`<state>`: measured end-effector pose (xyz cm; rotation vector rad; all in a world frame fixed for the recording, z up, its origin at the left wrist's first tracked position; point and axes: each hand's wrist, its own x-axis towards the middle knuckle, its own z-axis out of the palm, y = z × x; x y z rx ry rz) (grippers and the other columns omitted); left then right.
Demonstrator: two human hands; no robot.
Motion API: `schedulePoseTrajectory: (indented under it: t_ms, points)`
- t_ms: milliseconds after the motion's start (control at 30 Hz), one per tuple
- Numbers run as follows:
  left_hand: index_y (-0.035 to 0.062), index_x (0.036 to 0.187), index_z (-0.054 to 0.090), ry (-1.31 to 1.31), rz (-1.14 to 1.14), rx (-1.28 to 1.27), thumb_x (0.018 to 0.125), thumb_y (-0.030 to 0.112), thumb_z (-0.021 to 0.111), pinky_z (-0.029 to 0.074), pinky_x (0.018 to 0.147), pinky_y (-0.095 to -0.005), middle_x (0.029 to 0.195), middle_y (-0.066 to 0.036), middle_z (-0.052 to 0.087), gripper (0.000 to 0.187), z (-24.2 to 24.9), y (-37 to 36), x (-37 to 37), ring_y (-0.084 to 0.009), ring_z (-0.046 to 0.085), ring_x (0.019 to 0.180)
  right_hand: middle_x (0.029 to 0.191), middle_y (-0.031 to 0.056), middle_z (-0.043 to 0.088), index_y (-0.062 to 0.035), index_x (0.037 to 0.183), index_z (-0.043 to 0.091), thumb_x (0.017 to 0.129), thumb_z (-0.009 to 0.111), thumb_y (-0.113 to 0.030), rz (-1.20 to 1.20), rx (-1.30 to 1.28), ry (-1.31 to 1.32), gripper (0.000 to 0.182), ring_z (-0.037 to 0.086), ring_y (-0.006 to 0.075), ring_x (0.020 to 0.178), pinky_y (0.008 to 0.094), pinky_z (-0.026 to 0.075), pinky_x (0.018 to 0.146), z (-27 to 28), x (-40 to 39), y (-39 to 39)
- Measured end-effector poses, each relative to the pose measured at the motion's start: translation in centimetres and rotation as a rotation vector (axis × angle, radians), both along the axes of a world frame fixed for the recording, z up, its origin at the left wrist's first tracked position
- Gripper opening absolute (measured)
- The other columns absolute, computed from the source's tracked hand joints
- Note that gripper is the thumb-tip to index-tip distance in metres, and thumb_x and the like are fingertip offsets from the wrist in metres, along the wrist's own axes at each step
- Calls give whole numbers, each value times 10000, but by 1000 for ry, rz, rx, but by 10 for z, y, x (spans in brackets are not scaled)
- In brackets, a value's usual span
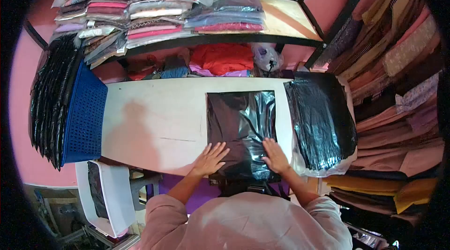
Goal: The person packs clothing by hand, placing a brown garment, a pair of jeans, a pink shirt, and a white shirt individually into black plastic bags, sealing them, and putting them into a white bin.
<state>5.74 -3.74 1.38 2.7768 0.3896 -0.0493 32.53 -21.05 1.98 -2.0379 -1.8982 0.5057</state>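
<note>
A black plastic mailing bag [241,123] lies flat on the white table [154,109], its near end at the table's front edge close to my body. My left hand [211,158] rests with spread fingers on the bag's left edge, partly over the table. On the bag's right side my right hand [276,156] lies with its fingers stretched out over the creased, shiny plastic. Neither hand grips anything. Just right of the bag sits a thick stack of black plastic bags [321,123] on a clear wrapper.
A blue basket [86,114] packed with upright black parcels [54,100] stands at the table's left end. Behind, a shelf [290,18] carries piles of bagged folded clothes [159,11]. Hanging garments [398,86] line the right side. A white plastic bin [115,194] sits lower left.
</note>
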Motion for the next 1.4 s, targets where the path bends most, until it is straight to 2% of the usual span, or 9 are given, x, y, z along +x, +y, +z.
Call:
schedulePoseTrajectory:
  t_ms: [200, 367, 533, 633, 800, 1000, 1233, 1300, 1400]
  points:
    - [208, 1366, 193, 338, -288, -20, 770, 312, 562, 102, 1056, -468, 1427, -3, 170, 709, 34, -16, -64, -166, 182, 1308, 1394, 152, 213, -50, 1338, 225, 736, 608, -354, 172, -65, 13, 776, 201, 312, 1288, 419, 160, 1051, 27, 10, -77]
    - [217, 1270, 395, 46, -152, 10, 650, 121, 612, 196, 1033, -474, 1367, -26, 315, 664, 7, -28, -64, -191, 325, 1243, 1388, 135, 227, -140, 1339, 255, 557, 706, -97, 161, -95, -97, 904, 237, 302, 1276, 420, 210, 1042, 25, 0, -82]
    - [135, 1026, 608, -241, 31, -162, 712, 82, 595, 267, 996, -441, 1148, -70, 534, 319, 5, -35, -63, -221, 475, 1102, 1109, 102, 559, -64, 932, 600, 696, 582, -56, 58, 243, 119, 237, 412, 324, 1155, 393, 374, 930, 2, 3, -85]
    - [49, 886, 620, -409, 318, -227, 767, 139, 576, 330, 913, -424, 930, -120, 602, 156, 0, -42, -56, -259, 548, 938, 986, 166, 583, -28, 857, 565, 780, 531, -77, -212, 261, 349, 97, 506, 347, 1015, 392, 436, 810, -8, -2, -74]
    - [9, 504, 491, -497, 772, -68, 811, 254, 537, 340, 595, -453, 559, -151, 549, 396, -25, -35, -29, -313, 536, 538, 769, 226, 575, -24, 779, 521, 858, 475, -216, -591, 103, 122, 213, 555, 407, 751, 428, 447, 611, -3, -9, -31]
    - [58, 629, 602, -235, 907, 253, 846, 345, 448, 377, 611, -403, 615, -129, 584, 392, -11, -37, -8, -294, 566, 592, 583, 162, 586, -84, 700, 546, 871, 418, -369, -644, -17, -283, 356, 596, 317, 535, 424, 481, 491, -20, -15, -4]
    - [100, 598, 618, -127, 924, 238, 813, 369, 487, 340, 625, -392, 591, -89, 588, 369, -14, -34, -7, -268, 562, 572, 719, 167, 613, -59, 747, 558, 845, 450, -334, -758, -127, -253, 312, 608, 317, 693, 430, 483, 606, 2, -29, -1]
    - [104, 578, 615, -142, 908, 235, 811, 365, 491, 339, 630, -391, 575, -91, 580, 371, -16, -34, -7, -269, 559, 565, 947, 173, 582, -51, 855, 538, 802, 489, -313, -564, 399, -238, 272, 536, 311, 943, 437, 423, 797, 20, -37, 1]
    - [93, 609, 617, -166, 871, 233, 806, 342, 512, 333, 625, -384, 561, -85, 571, 334, -16, -32, -8, -264, 554, 551, 1290, 153, 365, -68, 1186, 407, 786, 511, -298, 62, 120, -104, 473, 324, 302, 1205, 442, 246, 989, 37, -54, 7]
